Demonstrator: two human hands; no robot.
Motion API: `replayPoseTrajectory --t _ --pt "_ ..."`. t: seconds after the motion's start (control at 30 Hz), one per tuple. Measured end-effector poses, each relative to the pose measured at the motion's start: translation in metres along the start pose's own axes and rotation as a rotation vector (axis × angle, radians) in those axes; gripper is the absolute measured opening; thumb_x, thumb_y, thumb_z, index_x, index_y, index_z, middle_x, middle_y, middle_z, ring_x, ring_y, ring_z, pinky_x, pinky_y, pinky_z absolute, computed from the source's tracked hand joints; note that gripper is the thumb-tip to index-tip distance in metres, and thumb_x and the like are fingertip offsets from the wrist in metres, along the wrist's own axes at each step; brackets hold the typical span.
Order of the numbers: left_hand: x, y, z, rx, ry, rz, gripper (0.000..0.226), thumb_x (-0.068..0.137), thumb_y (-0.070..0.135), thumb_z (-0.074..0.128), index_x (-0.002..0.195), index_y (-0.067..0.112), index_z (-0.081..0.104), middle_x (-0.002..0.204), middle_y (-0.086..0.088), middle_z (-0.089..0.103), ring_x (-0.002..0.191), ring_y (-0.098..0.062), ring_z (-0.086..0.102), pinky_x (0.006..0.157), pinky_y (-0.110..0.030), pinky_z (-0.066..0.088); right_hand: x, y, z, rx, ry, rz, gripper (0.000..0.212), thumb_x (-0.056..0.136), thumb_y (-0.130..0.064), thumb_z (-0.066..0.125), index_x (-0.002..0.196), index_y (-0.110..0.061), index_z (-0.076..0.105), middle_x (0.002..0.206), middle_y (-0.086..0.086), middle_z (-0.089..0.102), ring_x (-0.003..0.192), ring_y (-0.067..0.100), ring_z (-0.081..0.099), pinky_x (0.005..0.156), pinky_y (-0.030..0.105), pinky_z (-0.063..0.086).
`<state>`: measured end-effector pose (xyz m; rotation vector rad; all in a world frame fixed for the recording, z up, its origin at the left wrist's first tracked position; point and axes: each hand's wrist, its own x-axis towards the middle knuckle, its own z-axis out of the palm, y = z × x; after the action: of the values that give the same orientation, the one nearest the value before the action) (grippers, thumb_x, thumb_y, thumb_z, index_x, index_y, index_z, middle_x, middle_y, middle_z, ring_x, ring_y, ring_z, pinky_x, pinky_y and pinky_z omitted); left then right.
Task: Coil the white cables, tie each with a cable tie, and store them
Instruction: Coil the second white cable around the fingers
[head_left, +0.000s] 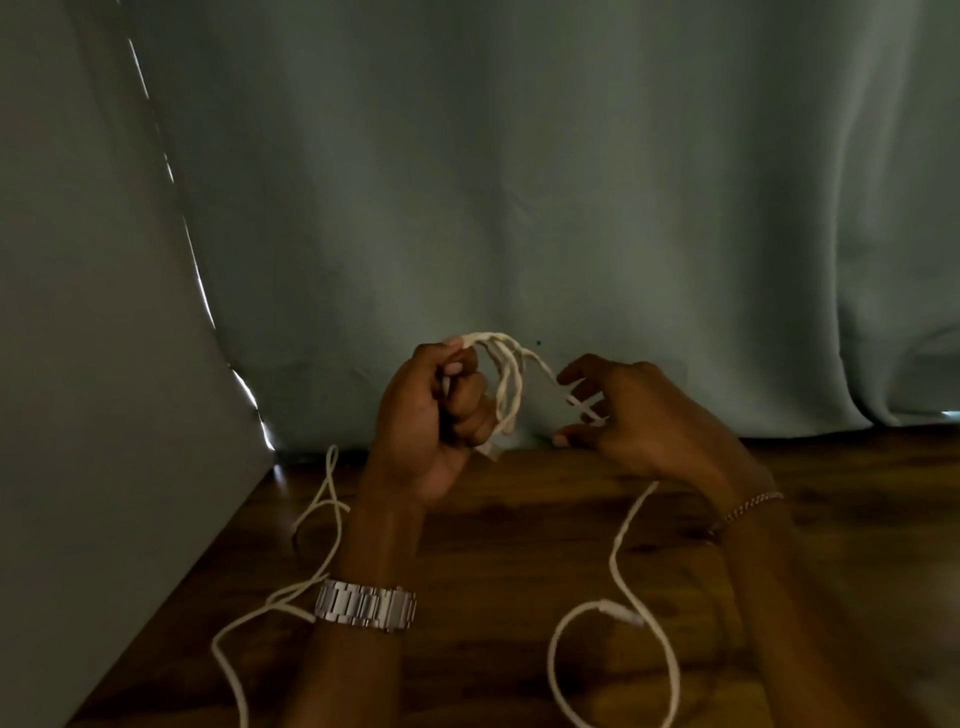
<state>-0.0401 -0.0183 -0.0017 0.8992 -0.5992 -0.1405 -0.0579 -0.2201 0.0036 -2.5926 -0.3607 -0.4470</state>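
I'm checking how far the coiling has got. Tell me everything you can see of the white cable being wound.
The cable is thin, white and looks braided. Several loops stand upright, gripped in the left hand; a short end sticks out below the fist. One strand runs to the right hand, whose fingers pinch it. From there the uncoiled tail drops to the wooden table, curling in a loose loop past a thicker connector-like joint. No tie is visible on it.

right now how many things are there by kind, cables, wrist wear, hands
white cables: 2 (coiled white cable in the left hand, loose white cable on the wooden table)
wrist wear: 2 (silver metal watch, thin chain bracelet)
hands: 2 (left, right)
total: 6
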Motion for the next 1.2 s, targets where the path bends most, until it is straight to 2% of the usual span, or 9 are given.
replayPoseTrajectory --t 0.17,0.3,0.43,0.5,0.63,0.77,0.87,1.03,1.2 --pt "-0.001 -0.001 0.002 -0.047 -0.045 -0.038 0.034 0.091 0.029 0.037 0.059 0.022 0.045 0.046 0.005 0.011 0.038 -0.012 0.006 0.038 -0.02 0.015 0.002 -0.01 0.011 0.119 0.079 -0.161 0.06 0.091 -0.028 0.071 0.145 -0.024 0.044 0.139 0.0 0.058 0.123 0.016 0.057 0.099 0.027 0.047" --pt "-0.001 0.0 0.001 -0.081 -0.062 -0.057 0.036 0.093 0.03 0.035 0.059 0.023 0.046 0.046 0.006 0.012 0.037 -0.011 0.007 0.038 -0.021 0.013 0.01 -0.01 0.023 0.15 0.312 -0.3 0.032 0.099 -0.012 0.059 0.131 -0.016 0.061 0.115 0.005 0.071 0.102 0.015 0.067 0.084 0.017 0.05" --pt "-0.002 0.001 0.003 -0.09 -0.06 -0.087 0.036 0.092 0.031 0.035 0.058 0.023 0.047 0.046 0.006 0.011 0.037 -0.011 0.006 0.037 -0.019 0.014 0.011 -0.01 0.025 0.152 0.394 -0.295 0.025 0.099 -0.003 0.055 0.117 -0.011 0.071 0.106 0.01 0.073 0.094 0.018 0.067 0.08 0.021 0.05" --pt "-0.003 0.001 0.004 -0.092 -0.075 -0.091 0.036 0.092 0.031 0.035 0.059 0.024 0.047 0.045 0.006 0.012 0.036 -0.011 0.007 0.036 -0.018 0.016 0.01 -0.008 0.021 0.214 0.365 -0.239 0.028 0.099 0.0 0.053 0.112 -0.014 0.073 0.106 0.006 0.073 0.097 0.016 0.067 0.081 0.015 0.048" --pt "-0.003 0.002 0.006 -0.078 -0.049 -0.105 0.035 0.091 0.031 0.037 0.058 0.023 0.046 0.045 0.006 0.011 0.036 -0.011 0.006 0.034 -0.019 0.016 0.008 -0.005 0.016 0.371 0.212 -0.163 0.031 0.101 -0.005 0.051 0.118 -0.026 0.068 0.103 -0.007 0.071 0.091 0.005 0.069 0.084 0.031 0.058" --pt "-0.003 0.004 0.004 -0.081 -0.022 -0.104 0.035 0.091 0.031 0.038 0.058 0.023 0.047 0.046 0.006 0.01 0.037 -0.011 0.005 0.034 -0.019 0.015 0.007 -0.007 0.015 0.337 0.272 -0.175 0.027 0.102 -0.008 0.049 0.116 -0.029 0.058 0.094 -0.014 0.064 0.08 -0.001 0.062 0.069 0.012 0.049" --pt "-0.004 0.006 0.004 -0.068 -0.024 -0.096 0.035 0.091 0.031 0.037 0.059 0.023 0.046 0.046 0.006 0.011 0.037 -0.011 0.005 0.036 -0.019 0.014 0.006 -0.006 0.012 0.192 0.35 -0.171 0.023 0.101 -0.008 0.051 0.115 -0.02 0.065 0.098 -0.005 0.066 0.076 -0.002 0.058 0.065 0.006 0.041" --pt "-0.004 0.006 0.006 -0.082 -0.025 -0.074 0.035 0.092 0.03 0.037 0.059 0.022 0.046 0.046 0.006 0.011 0.038 -0.011 0.005 0.035 -0.02 0.015 0.006 0.007 0.006 -0.006 0.18 -0.132 0.033 0.096 0.0 0.057 0.115 -0.022 0.071 0.108 0.008 0.067 0.097 0.021 0.065 0.086 0.032 0.053" --pt "-0.002 0.003 0.008 -0.081 -0.009 -0.039 0.034 0.092 0.028 0.038 0.059 0.022 0.046 0.043 0.008 0.016 0.04 -0.011 0.006 0.035 -0.021 0.017 -0.001 -0.002 0.009 0.239 -0.084 -0.163 0.022 0.097 -0.017 0.062 0.107 -0.033 0.073 0.107 -0.006 0.069 0.098 0.014 0.066 0.089 0.038 0.055"
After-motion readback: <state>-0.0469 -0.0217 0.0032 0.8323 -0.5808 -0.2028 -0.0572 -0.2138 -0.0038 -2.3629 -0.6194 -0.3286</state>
